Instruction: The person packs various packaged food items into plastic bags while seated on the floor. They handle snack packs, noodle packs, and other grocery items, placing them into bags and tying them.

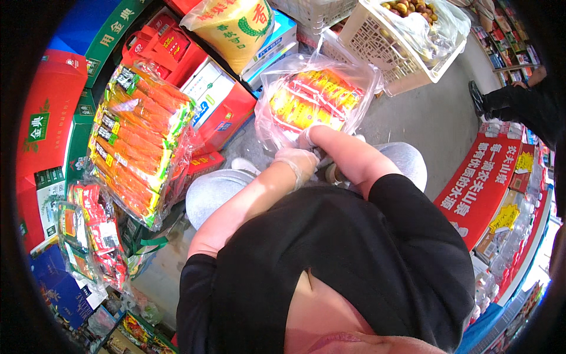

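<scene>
A clear plastic bag [265, 99] stands on the floor before me, with red and yellow packets [316, 99] lined up inside it. My left hand [296, 161] wears a thin clear glove and is at the near edge of the bag, its fingers bent and partly hidden. Beside it, my right hand [309, 135], also gloved, touches the near side of the same bag. The fingertips of both hands are hard to make out. To the left lies a large clear pack of orange sausage-like snacks [132, 141] with green and yellow ends.
Red gift boxes [230, 115] and a yellow grain sack [234, 35] stand ahead left. A cream plastic crate [384, 53] holding bagged round fruit is ahead right. Smaller snack packs [99, 234] lie at left. Bottled water [508, 239] is stacked at right. Another person's leg [508, 99] is at far right.
</scene>
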A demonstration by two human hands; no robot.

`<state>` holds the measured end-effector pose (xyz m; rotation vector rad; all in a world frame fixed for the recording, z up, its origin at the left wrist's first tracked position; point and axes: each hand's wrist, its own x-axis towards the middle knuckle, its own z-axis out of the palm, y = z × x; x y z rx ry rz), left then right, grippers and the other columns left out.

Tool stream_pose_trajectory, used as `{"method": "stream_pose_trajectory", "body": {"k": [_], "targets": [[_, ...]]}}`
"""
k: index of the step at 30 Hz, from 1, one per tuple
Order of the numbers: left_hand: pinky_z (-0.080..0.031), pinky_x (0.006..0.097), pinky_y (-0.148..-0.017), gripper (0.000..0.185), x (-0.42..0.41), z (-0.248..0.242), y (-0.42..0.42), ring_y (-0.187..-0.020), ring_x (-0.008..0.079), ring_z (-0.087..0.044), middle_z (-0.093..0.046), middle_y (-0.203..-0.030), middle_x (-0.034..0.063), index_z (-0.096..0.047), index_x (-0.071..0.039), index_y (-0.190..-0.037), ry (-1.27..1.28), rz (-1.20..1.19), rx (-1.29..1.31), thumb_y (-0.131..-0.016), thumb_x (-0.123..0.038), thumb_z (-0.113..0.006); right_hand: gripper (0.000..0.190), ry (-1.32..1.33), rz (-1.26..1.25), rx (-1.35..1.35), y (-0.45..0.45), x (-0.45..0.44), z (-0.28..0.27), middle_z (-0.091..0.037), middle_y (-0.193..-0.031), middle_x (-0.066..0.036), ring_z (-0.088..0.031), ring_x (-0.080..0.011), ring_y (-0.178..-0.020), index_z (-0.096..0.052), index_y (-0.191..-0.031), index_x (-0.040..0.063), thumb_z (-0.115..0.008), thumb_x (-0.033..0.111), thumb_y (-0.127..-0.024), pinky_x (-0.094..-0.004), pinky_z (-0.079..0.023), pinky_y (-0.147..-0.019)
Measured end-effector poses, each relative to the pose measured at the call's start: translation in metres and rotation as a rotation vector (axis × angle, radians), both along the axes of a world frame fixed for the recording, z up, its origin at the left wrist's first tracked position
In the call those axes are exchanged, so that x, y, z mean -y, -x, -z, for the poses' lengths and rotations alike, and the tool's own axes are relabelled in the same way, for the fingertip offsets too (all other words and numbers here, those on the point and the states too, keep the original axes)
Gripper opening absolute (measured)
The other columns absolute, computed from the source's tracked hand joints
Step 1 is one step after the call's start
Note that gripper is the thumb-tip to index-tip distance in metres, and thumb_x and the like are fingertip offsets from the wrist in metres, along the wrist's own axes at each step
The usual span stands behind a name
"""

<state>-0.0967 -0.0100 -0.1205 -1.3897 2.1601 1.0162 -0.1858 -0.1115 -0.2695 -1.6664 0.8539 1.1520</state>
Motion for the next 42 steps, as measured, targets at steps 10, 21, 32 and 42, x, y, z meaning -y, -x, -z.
{"method": "stream_pose_trajectory", "body": {"k": [10,21,32,42], "targets": [[-0.057,0.0445,-0.089,0.03,0.019,-0.008,-0.001,-0.11,0.0295,-0.071,-0.074,-0.117,0.0132,-0.075,-0.009,-0.114,-0.039,0.021,0.01,-0.095,-0.018,-0.054,0.045,0.096,0.102,0.224,-0.013,0.006,0.079,-0.073,-0.108,-0.019,-0.071,-0.0356,-0.1,-0.066,-0.124,0.009,-0.061,0.022,-0.081,-0.0468,-0.055,-0.081],[-0.056,0.0454,-0.09,0.032,0.023,-0.011,-0.007,-0.111,0.03,-0.07,-0.072,-0.119,0.0141,-0.074,-0.012,-0.116,-0.087,0.058,-0.007,-0.095,-0.02,-0.051,0.061,0.391,0.134,0.213,-0.013,0.014,0.14,-0.071,-0.117,-0.019,-0.068,-0.0376,-0.11,-0.055,-0.14,0.011,-0.069,0.031,-0.084,-0.0459,-0.054,-0.092],[-0.057,0.0473,-0.085,0.03,0.008,0.006,-0.009,-0.104,0.0339,-0.072,-0.074,-0.112,0.0149,-0.075,-0.011,-0.109,-0.002,0.03,-0.002,-0.093,-0.019,-0.051,0.048,0.066,-0.37,0.316,0.005,0.017,0.142,-0.073,-0.113,-0.015,-0.07,-0.0306,-0.099,-0.07,-0.125,0.012,-0.067,0.021,-0.078,-0.0446,-0.056,-0.084],[-0.056,0.0432,-0.093,0.034,0.013,-0.014,-0.013,-0.114,0.0303,-0.069,-0.073,-0.12,0.0116,-0.075,-0.01,-0.117,-0.071,0.042,0.073,-0.096,-0.021,-0.051,0.029,0.024,0.22,-0.034,0.037,0.023,0.154,-0.073,-0.093,-0.011,-0.066,-0.0247,-0.082,-0.076,-0.104,0.013,-0.062,0.03,-0.085,-0.0449,-0.053,-0.076]]}}
